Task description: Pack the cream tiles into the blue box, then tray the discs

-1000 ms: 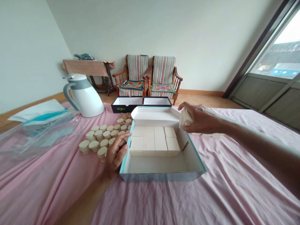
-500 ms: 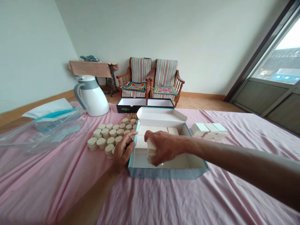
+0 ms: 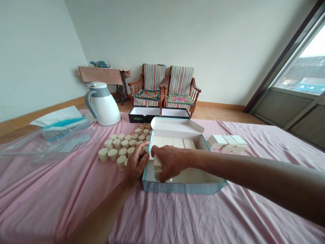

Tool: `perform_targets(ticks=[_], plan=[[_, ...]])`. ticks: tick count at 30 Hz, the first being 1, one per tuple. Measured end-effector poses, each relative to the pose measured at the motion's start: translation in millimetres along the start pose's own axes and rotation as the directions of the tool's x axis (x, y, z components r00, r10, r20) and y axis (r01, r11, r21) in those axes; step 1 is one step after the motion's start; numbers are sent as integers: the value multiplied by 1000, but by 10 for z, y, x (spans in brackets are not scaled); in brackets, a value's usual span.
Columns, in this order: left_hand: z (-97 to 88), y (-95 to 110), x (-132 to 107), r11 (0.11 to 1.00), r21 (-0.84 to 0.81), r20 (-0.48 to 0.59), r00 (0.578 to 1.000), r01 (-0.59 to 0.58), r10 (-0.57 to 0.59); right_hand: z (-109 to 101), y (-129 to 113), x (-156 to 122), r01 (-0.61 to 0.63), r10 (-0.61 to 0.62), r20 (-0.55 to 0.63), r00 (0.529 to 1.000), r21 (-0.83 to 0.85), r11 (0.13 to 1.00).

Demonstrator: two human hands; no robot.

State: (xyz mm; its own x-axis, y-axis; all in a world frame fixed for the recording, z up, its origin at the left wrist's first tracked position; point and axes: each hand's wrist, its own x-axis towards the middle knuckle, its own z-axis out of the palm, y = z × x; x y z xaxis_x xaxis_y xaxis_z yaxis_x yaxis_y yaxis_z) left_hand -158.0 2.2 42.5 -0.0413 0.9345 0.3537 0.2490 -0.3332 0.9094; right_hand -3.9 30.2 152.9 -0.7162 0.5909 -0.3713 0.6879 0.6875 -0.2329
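A light-blue cardboard box (image 3: 184,188) stands on the cloth with its white lid flap raised at the back. Inside, several stacks of pale square tiles (image 3: 177,142) fill the rear part. My right hand (image 3: 171,161) reaches in from the right, its fingers closed round a stack of pale square tiles (image 3: 157,167) at the box's front left; the stack's right side is hidden by the hand. My left hand (image 3: 137,166) is curled against the box's left wall, with fingertips at the rim. Beside it stand several stacks of pale round discs (image 3: 113,154).
More square tile stacks (image 3: 230,144) lie right of the box. Behind it is a black divided tray (image 3: 146,117). A white jug (image 3: 105,108) and a clear plastic bag (image 3: 66,132) are at left on the pink cloth (image 3: 203,220). Two armchairs (image 3: 165,88) stand beyond.
My right hand has moved the tile stack left and lower, into the box's front left corner. My left hand stays at the box wall. The whole view has shifted slightly.
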Motion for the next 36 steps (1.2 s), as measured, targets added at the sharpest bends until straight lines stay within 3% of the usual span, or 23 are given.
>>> perform_targets(ticks=[13, 19, 24, 27, 31, 33, 36], plan=[[-6, -25, -3, 1000, 5, 16, 1000, -7, 7, 93, 79, 15, 30, -27, -28, 999, 123, 992], [2, -14, 5, 1000, 13, 7, 1000, -17, 17, 140, 291, -58, 35, 23, -166, 986, 342, 939], [1, -24, 6, 999, 25, 9, 1000, -28, 27, 333, 493, -105, 28, 117, -266, 957, 484, 874], [-5, -30, 2, 999, 36, 16, 1000, -28, 27, 402, 565, -141, 14, 139, -229, 963, 561, 828], [-7, -21, 1, 999, 45, 13, 1000, -29, 28, 331, 624, -199, -4, 88, -93, 992, 667, 745], [-4, -15, 2, 999, 38, 14, 1000, -26, 26, 259, 630, -196, 8, 134, -142, 981, 714, 700], [1, -11, 2, 999, 29, 9, 1000, -17, 16, 208, 580, -121, 49, 236, -218, 947, 823, 567]])
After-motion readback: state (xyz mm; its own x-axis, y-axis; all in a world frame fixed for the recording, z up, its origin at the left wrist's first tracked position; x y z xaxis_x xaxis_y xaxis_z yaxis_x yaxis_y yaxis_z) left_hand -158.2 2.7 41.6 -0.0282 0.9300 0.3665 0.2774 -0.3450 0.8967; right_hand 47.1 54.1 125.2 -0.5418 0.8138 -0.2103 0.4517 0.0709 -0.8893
